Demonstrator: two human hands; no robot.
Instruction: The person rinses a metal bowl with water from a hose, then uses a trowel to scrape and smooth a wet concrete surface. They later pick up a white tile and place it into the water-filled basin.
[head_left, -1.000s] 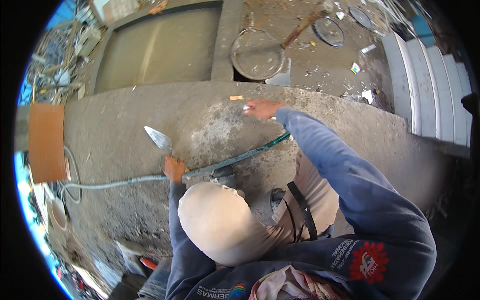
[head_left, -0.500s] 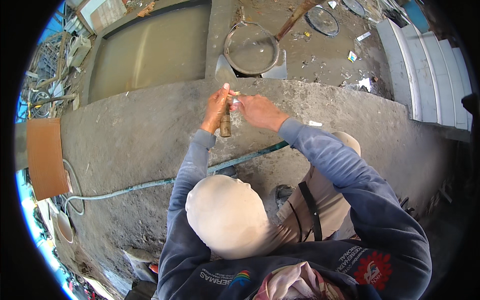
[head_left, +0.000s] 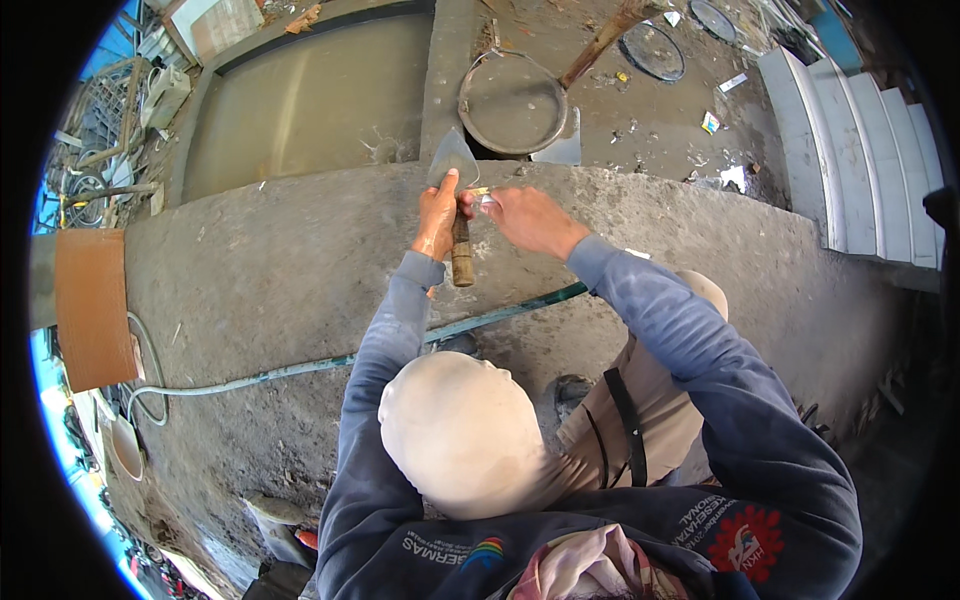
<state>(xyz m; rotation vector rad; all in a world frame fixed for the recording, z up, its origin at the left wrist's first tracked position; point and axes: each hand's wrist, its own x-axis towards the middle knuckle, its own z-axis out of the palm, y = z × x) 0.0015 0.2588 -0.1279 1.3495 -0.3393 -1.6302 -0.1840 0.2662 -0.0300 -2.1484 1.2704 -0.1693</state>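
My left hand [head_left: 436, 218] is closed round a pointed trowel [head_left: 453, 152], its thumb lying up against the grey metal blade. The trowel's wooden handle [head_left: 462, 262] hangs down below the fingers, towards me. Close beside it on the right, my right hand [head_left: 535, 220] pinches a small whitish and yellow piece [head_left: 484, 194]; its kind is too small to make out. That piece is held at the trowel's neck; I cannot tell whether it touches. Both hands are over the concrete ledge [head_left: 300, 240], just in front of a round bucket [head_left: 514, 105] of murky water.
A rectangular basin [head_left: 310, 110] of muddy water lies at the far left. A wooden handle [head_left: 605, 42] slants beyond the bucket. White steps [head_left: 810, 150] rise at right. A green hose [head_left: 300, 370] crosses the ledge before my knees. A brown board [head_left: 92, 310] stands at left.
A small splash now shows in the basin near its right corner. The trowel's blade shows more fully, and my right hand sits slightly farther from the left. The whole view has shifted a little.
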